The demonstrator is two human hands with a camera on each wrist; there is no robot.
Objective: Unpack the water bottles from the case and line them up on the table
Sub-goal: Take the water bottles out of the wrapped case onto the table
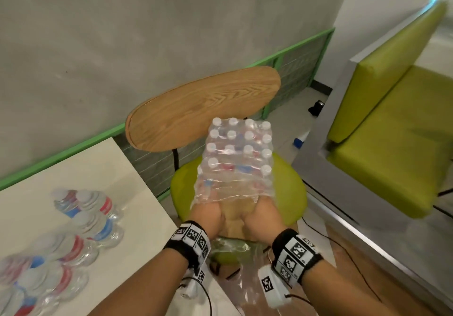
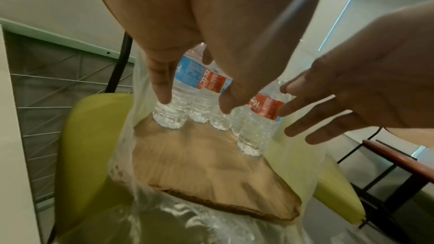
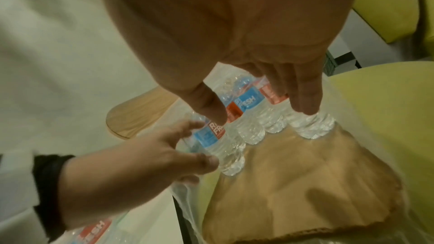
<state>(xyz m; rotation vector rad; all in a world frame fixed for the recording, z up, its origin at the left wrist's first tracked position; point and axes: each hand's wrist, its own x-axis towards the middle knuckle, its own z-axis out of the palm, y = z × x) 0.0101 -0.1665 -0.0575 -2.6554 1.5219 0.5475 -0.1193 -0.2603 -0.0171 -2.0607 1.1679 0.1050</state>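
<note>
A shrink-wrapped case of water bottles (image 1: 235,158) stands on a green chair seat (image 1: 291,193), its near end torn open. Both hands are inside the opening. My left hand (image 1: 208,214) curls thumb and fingers round the left-end bottle (image 3: 211,136) with the blue and red label. My right hand (image 1: 264,211) reaches with straight, spread fingers (image 2: 303,97) to the right-end bottle (image 2: 263,118) and touches its side. The bare cardboard tray (image 2: 206,164) lies in front of the remaining row. Several unpacked bottles (image 1: 81,222) stand on the white table (image 1: 110,176) at the left.
The chair's wooden backrest (image 1: 203,104) rises just behind the case. Loose torn plastic (image 1: 230,244) hangs over the seat's front. A green bench (image 1: 392,131) with a grey frame is on the right. Cables run from my wrists to the floor.
</note>
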